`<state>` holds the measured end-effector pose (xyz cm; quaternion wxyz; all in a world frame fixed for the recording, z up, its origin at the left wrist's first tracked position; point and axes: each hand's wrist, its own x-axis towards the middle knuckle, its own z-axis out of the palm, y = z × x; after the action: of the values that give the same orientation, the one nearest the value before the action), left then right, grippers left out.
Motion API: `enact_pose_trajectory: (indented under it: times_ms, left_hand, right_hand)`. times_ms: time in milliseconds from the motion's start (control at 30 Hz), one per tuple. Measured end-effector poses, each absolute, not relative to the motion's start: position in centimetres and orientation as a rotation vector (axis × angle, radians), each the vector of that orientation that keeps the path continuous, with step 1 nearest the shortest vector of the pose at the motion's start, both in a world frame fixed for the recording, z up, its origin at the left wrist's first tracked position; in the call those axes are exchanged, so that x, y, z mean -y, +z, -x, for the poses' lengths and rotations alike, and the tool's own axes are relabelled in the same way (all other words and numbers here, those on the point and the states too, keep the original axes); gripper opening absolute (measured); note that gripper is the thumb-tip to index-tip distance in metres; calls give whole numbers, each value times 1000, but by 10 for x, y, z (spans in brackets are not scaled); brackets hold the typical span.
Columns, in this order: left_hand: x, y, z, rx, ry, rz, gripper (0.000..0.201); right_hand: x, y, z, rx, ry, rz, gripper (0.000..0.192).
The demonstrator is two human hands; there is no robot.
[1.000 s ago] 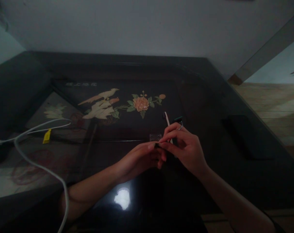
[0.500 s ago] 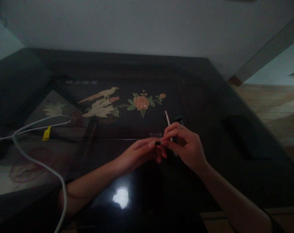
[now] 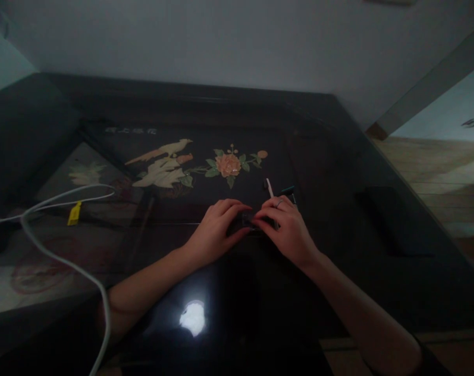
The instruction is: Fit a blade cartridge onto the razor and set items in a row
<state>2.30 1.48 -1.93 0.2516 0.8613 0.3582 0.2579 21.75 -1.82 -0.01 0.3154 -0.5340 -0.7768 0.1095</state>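
Note:
My left hand (image 3: 213, 231) curves around a small clear plastic case (image 3: 246, 219) on the dark tabletop, thumb on the near side and fingers on the far side. My right hand (image 3: 286, 225) meets it from the right, fingertips pinched together at the case. Whatever lies in that pinch is too dark and small to make out. Behind the right hand, a toothbrush (image 3: 269, 187) with a white handle and dark bristles sticks out, its lower part mostly covered. Just right of it lies a dark green razor (image 3: 287, 190), partly hidden by the fingers.
A glossy black table (image 3: 323, 156) carries an inlaid bird-and-flower picture (image 3: 228, 164). On the left runs a white cable (image 3: 64, 263) with a yellow tag (image 3: 74, 214). A dark flat object (image 3: 393, 222) lies at the right. Behind the table stands a pale wall (image 3: 205, 42).
Both hands held a small dark piece between their fingertips in front of the clear case. Now the left hand has moved up around the case, and the right fingertips have come to it.

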Motion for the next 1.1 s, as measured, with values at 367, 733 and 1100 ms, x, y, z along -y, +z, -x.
enact_pose_trajectory:
  times_ms: [367, 733, 1100]
  left_hand:
    - [-15, -20, -24, -977, 575, -2447, 52]
    - [-15, -20, -24, -967, 570, -2447, 49]
    - [-13, -19, -24, -975, 556, -2441, 48]
  right_hand:
    - [18, -4, -215, 2132, 297, 1432, 5]
    - [19, -3, -213, 2175, 290, 1505, 6]
    - [21, 4, -213, 2167, 188, 1522, 7]
